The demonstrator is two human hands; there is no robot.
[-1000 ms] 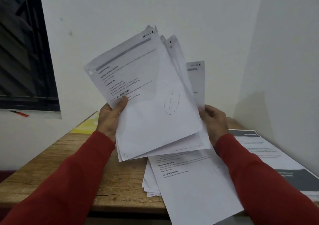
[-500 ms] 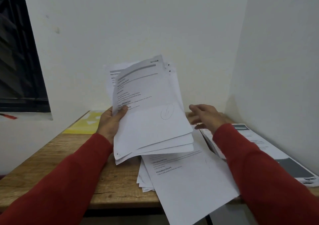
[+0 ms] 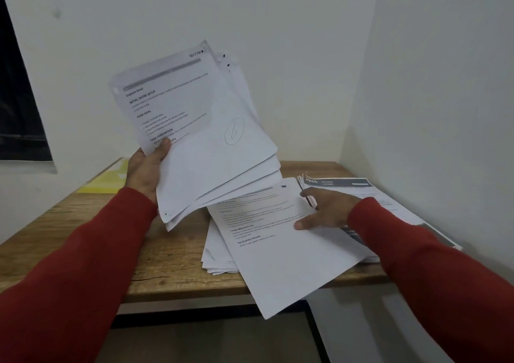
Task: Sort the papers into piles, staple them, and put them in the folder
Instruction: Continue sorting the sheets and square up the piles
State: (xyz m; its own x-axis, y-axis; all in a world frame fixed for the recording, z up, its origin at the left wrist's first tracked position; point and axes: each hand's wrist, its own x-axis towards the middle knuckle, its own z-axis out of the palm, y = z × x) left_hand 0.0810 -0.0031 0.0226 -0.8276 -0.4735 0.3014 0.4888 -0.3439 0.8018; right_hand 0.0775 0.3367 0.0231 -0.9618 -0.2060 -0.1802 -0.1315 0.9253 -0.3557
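Note:
My left hand (image 3: 144, 172) grips a fanned stack of printed papers (image 3: 194, 128) lifted above the wooden table (image 3: 83, 240), thumb on the top sheet. A loose pile of white sheets (image 3: 278, 245) lies on the table in front of me, its top sheet hanging over the front edge. My right hand (image 3: 325, 209) rests on that pile's right side with fingers spread and straight, its fingertips near the edge of a second pile with dark headers (image 3: 361, 193) by the right wall. A yellow folder (image 3: 108, 180) lies at the table's back left.
White walls meet in a corner behind the table and close off its right side. A dark window (image 3: 19, 106) is on the left wall. The table's black frame (image 3: 314, 332) shows below the front edge.
My right hand let go of the held stack, moved down and right, and now rests on the table pile. The left hand keeps the stack raised.

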